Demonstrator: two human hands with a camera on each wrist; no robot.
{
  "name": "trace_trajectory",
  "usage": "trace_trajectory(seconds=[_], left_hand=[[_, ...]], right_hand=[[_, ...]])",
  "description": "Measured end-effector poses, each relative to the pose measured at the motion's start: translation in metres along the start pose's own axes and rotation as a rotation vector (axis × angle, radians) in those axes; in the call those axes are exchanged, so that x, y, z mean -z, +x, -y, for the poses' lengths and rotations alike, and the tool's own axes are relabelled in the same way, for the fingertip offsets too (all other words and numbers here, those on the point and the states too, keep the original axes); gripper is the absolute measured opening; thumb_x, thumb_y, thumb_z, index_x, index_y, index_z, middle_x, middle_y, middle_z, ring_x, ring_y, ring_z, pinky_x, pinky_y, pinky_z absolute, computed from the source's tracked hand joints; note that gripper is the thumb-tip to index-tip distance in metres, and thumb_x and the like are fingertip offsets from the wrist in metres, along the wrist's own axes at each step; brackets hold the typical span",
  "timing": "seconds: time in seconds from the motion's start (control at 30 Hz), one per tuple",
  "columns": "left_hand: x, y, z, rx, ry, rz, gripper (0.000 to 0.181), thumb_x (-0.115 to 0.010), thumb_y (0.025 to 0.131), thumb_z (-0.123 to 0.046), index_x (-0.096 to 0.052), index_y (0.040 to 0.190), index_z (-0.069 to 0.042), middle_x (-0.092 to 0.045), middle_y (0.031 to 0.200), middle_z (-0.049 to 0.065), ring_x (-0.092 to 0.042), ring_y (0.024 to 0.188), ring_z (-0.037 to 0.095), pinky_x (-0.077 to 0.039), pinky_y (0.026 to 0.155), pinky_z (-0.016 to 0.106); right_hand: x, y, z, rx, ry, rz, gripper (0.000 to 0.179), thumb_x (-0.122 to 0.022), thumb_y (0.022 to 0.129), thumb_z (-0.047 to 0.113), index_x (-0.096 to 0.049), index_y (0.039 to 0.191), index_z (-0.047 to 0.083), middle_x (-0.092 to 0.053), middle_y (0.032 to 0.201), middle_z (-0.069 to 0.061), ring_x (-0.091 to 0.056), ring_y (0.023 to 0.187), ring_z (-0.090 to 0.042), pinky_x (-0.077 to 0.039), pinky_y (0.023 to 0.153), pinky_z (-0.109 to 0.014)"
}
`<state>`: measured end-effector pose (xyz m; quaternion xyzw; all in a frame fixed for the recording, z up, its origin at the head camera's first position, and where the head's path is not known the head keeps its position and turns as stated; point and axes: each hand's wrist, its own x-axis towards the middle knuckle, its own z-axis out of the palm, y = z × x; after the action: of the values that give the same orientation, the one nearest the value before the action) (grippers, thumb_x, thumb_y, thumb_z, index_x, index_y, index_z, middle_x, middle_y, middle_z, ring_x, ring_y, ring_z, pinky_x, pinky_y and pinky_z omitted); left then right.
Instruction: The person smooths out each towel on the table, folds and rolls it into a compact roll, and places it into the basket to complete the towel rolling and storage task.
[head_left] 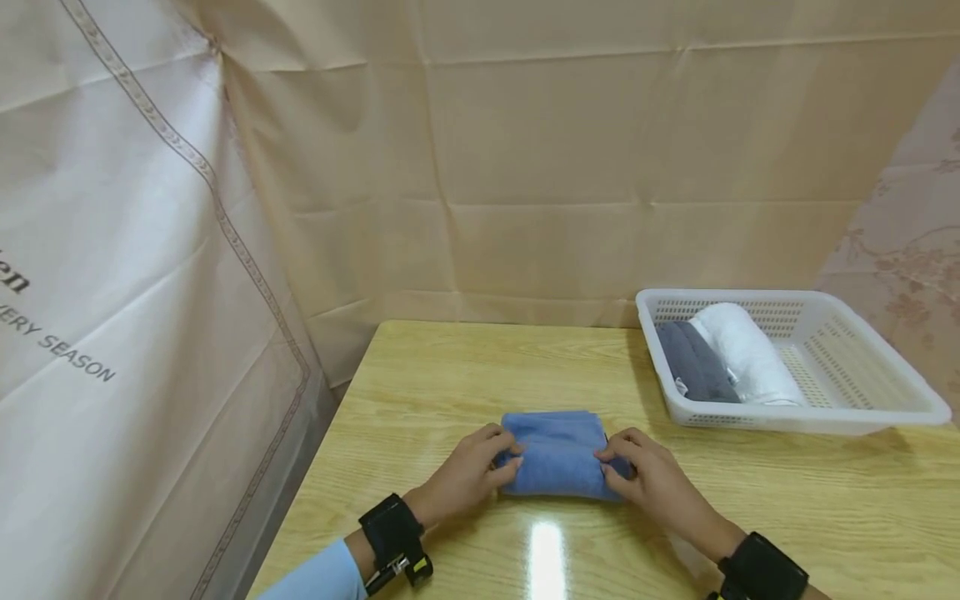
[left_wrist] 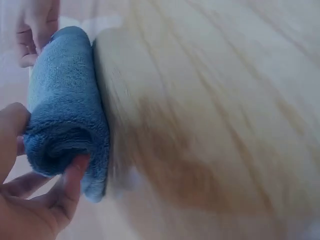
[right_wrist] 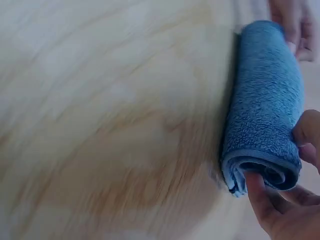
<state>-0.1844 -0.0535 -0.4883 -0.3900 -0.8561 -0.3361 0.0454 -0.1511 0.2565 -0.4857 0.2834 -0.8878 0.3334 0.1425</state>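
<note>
A blue towel, partly rolled up, lies on the table between both hands. Its far end stretches flat behind the roll in the head view. My left hand grips the roll's left end, and in the left wrist view the thumb presses into the spiral of the towel. At the other end my right hand pinches the roll; the right wrist view has a digit of that hand tucked into the coiled end of the towel. Fingers on the far side are partly hidden.
A white plastic basket stands at the right back of the wooden table. Inside it lie a rolled grey towel and a rolled white towel. Cloth curtains hang behind and to the left.
</note>
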Motion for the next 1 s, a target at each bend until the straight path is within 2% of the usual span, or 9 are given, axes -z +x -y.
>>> trace_trajectory(seconds=[0.1, 0.23, 0.33, 0.43, 0.53, 0.63, 0.8, 0.9, 1.0], left_hand=[[0.002, -0.002, -0.004, -0.076, 0.191, 0.000, 0.019, -0.065, 0.104, -0.026, -0.073, 0.115, -0.014, -0.063, 0.118, 0.001, -0.059, 0.098, 0.012, -0.051, 0.083, 0.022], [0.006, -0.004, -0.009, -0.144, 0.430, 0.025, 0.039, -0.077, 0.092, -0.044, -0.073, 0.118, -0.015, -0.062, 0.126, 0.004, -0.055, 0.105, 0.019, -0.050, 0.087, 0.031], [0.007, -0.006, -0.011, -0.161, 0.497, 0.049, 0.053, -0.083, 0.086, -0.049, -0.070, 0.124, -0.013, -0.061, 0.128, 0.002, -0.053, 0.108, 0.019, -0.049, 0.088, 0.032], [0.007, -0.007, -0.012, -0.156, 0.462, 0.063, 0.053, -0.081, 0.089, -0.042, -0.067, 0.129, -0.010, -0.063, 0.128, 0.002, -0.055, 0.110, 0.019, -0.049, 0.091, 0.033], [0.006, -0.006, -0.010, -0.115, 0.389, 0.074, 0.049, -0.074, 0.096, -0.035, -0.065, 0.133, -0.006, -0.066, 0.128, 0.005, -0.058, 0.112, 0.019, -0.050, 0.097, 0.034], [0.007, -0.004, -0.008, -0.052, 0.312, 0.096, 0.044, -0.064, 0.101, -0.031, -0.063, 0.135, -0.003, -0.067, 0.129, 0.008, -0.060, 0.113, 0.019, -0.050, 0.099, 0.033], [0.007, 0.003, -0.005, 0.066, 0.120, 0.135, 0.040, -0.055, 0.107, -0.034, -0.059, 0.135, -0.006, -0.067, 0.106, 0.001, -0.062, 0.093, 0.009, -0.052, 0.081, 0.025], [0.007, 0.006, -0.002, 0.112, -0.010, 0.135, 0.031, -0.055, 0.108, -0.033, -0.053, 0.133, -0.015, -0.059, 0.086, -0.005, -0.058, 0.071, 0.004, -0.048, 0.063, 0.021], [0.007, 0.009, -0.001, 0.096, -0.007, 0.111, 0.022, -0.054, 0.108, -0.030, -0.054, 0.128, -0.019, -0.056, 0.080, -0.005, -0.055, 0.066, 0.005, -0.043, 0.058, 0.022]], right_hand=[[0.000, -0.002, 0.002, 0.141, -0.196, -0.035, 0.019, -0.085, 0.083, 0.013, -0.078, 0.100, 0.015, -0.062, 0.117, -0.008, -0.059, 0.084, -0.009, -0.052, 0.066, -0.030], [0.002, -0.007, 0.005, 0.303, -0.374, -0.038, 0.048, -0.096, 0.070, 0.030, -0.076, 0.108, 0.009, -0.061, 0.123, -0.010, -0.059, 0.102, -0.023, -0.051, 0.078, -0.045], [0.001, -0.010, 0.005, 0.385, -0.408, -0.017, 0.060, -0.097, 0.067, 0.020, -0.071, 0.117, 0.000, -0.062, 0.120, -0.011, -0.059, 0.106, -0.026, -0.051, 0.083, -0.046], [-0.001, -0.011, 0.004, 0.398, -0.416, -0.011, 0.056, -0.089, 0.071, 0.007, -0.068, 0.121, -0.006, -0.064, 0.117, -0.012, -0.060, 0.104, -0.025, -0.053, 0.085, -0.044], [-0.002, -0.009, 0.003, 0.319, -0.372, 0.005, 0.048, -0.082, 0.077, 0.007, -0.068, 0.121, -0.005, -0.067, 0.114, -0.011, -0.063, 0.101, -0.023, -0.056, 0.083, -0.039], [-0.001, -0.005, 0.001, 0.159, -0.245, 0.073, 0.041, -0.076, 0.086, 0.010, -0.067, 0.125, 0.000, -0.068, 0.112, -0.006, -0.065, 0.099, -0.018, -0.056, 0.078, -0.036], [0.002, 0.002, -0.006, -0.118, 0.084, 0.182, 0.030, -0.066, 0.099, 0.010, -0.057, 0.127, 0.013, -0.054, 0.074, 0.008, -0.048, 0.060, -0.002, -0.042, 0.054, -0.024], [0.002, 0.005, -0.010, -0.189, 0.194, 0.195, 0.025, -0.063, 0.102, 0.011, -0.052, 0.124, 0.016, -0.038, 0.063, 0.010, -0.032, 0.051, 0.000, -0.031, 0.048, -0.022], [0.001, 0.008, -0.012, -0.201, 0.186, 0.171, 0.021, -0.063, 0.102, 0.011, -0.055, 0.120, 0.019, -0.038, 0.063, 0.011, -0.033, 0.052, 0.000, -0.031, 0.050, -0.021]])
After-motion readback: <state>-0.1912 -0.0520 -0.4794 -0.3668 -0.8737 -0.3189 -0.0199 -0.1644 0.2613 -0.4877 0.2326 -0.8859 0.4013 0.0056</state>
